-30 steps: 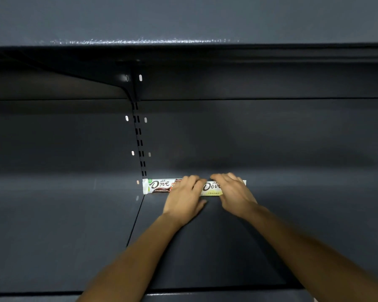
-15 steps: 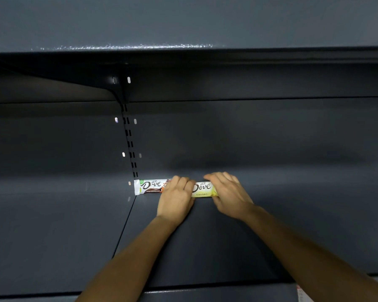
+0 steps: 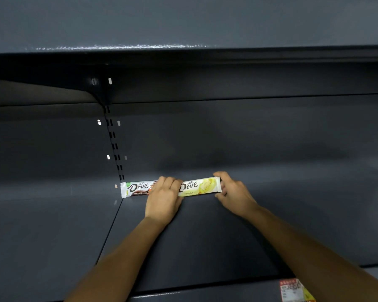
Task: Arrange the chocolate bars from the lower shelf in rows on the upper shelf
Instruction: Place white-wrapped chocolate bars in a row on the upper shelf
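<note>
dark grey shelf [image 3: 205, 236], brown-white bar [image 3: 135, 189], yellow-white bar [image 3: 200, 186]

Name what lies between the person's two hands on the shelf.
The yellow Dove bar lies flat between the left hand and right hand, which pinches its right end; the head view shows this.

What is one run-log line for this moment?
brown bar: flat at shelf back; yellow bar: in line, right of it; left hand: rests over their junction; right hand: pinches yellow bar's end

Left hand [image 3: 164, 198] palm-down — right hand [image 3: 234, 192] pincer-like
</note>
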`<state>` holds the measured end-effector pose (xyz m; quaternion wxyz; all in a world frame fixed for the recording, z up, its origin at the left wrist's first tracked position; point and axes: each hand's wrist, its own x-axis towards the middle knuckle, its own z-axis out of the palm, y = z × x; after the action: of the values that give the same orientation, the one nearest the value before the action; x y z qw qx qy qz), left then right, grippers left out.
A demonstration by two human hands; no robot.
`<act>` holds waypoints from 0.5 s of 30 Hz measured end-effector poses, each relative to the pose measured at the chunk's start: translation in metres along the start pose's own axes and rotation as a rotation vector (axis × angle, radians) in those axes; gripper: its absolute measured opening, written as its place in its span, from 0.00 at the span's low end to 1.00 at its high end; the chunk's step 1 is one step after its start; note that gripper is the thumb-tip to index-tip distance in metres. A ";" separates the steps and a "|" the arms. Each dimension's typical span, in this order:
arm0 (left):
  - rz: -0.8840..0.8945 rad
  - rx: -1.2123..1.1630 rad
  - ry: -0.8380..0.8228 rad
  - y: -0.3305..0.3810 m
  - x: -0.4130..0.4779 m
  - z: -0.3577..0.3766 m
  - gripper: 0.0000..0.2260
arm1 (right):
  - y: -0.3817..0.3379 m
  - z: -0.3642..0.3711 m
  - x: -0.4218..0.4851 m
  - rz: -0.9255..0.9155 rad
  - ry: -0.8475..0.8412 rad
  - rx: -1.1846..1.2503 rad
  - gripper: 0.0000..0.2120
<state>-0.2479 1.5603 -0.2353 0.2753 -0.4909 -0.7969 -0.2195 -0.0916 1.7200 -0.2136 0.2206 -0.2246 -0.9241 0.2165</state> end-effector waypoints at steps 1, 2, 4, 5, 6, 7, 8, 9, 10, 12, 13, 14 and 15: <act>-0.005 -0.001 -0.001 0.000 0.001 0.000 0.18 | 0.000 -0.001 0.000 -0.012 0.010 -0.003 0.27; -0.007 -0.001 -0.004 0.000 0.001 0.000 0.18 | 0.000 -0.002 0.001 -0.033 0.024 -0.018 0.27; 0.001 0.006 -0.008 0.002 0.004 0.001 0.18 | 0.001 -0.002 0.003 -0.084 0.048 -0.083 0.25; 0.008 0.013 -0.007 0.003 0.005 0.001 0.18 | 0.001 -0.002 0.004 -0.096 0.051 -0.108 0.24; 0.014 0.027 -0.005 0.005 0.006 0.001 0.18 | 0.001 -0.001 0.005 -0.097 0.051 -0.122 0.22; 0.020 0.055 -0.004 0.008 0.008 0.001 0.18 | 0.001 0.001 0.007 -0.089 0.052 -0.130 0.21; 0.023 0.091 -0.007 0.010 0.010 0.001 0.18 | 0.002 0.002 0.008 -0.076 0.055 -0.132 0.20; 0.026 0.122 -0.012 0.013 0.012 0.001 0.19 | 0.003 0.003 0.010 -0.059 0.060 -0.128 0.19; 0.035 0.136 -0.017 0.014 0.014 0.002 0.19 | 0.005 0.004 0.012 -0.044 0.069 -0.121 0.18; 0.061 0.146 -0.031 0.015 0.019 0.007 0.20 | 0.009 0.005 0.016 -0.020 0.087 -0.117 0.17; 0.072 0.152 -0.047 0.015 0.020 0.008 0.21 | 0.009 0.005 0.017 -0.012 0.088 -0.120 0.16; 0.083 0.155 -0.061 0.014 0.021 0.009 0.22 | 0.009 0.006 0.018 -0.007 0.086 -0.124 0.16; 0.094 0.150 -0.068 0.013 0.022 0.011 0.23 | 0.010 0.006 0.020 -0.003 0.082 -0.129 0.16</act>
<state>-0.2470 1.5869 -0.2284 0.2942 -0.5129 -0.7960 -0.1294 -0.1076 1.7363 -0.2174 0.2438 -0.2455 -0.9267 0.1468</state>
